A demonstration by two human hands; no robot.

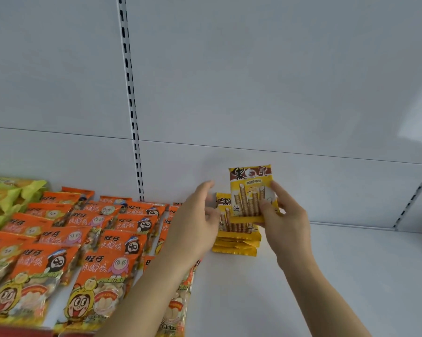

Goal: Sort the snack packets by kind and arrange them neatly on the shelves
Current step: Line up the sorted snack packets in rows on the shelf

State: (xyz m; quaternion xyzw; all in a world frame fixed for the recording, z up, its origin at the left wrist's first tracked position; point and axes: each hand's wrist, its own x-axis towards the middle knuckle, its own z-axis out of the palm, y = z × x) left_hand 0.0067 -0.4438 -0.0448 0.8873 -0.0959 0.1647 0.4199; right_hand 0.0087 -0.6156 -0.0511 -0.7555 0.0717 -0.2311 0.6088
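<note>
Left hand (pixel 195 215) open (fingers blurred) | right hand (pixel 285 215) pinches yellow packet (pixel 251 188)

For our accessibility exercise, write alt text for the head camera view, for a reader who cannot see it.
A person's right hand holds a yellow wafer-roll packet upright above a stack of matching packets on a white shelf, while the left hand hovers open beside the stack. Rows of orange snack packets fill the shelf's left side, with green packets behind them.

Yellow stack (pixel 235 242) partly behind hands
</note>
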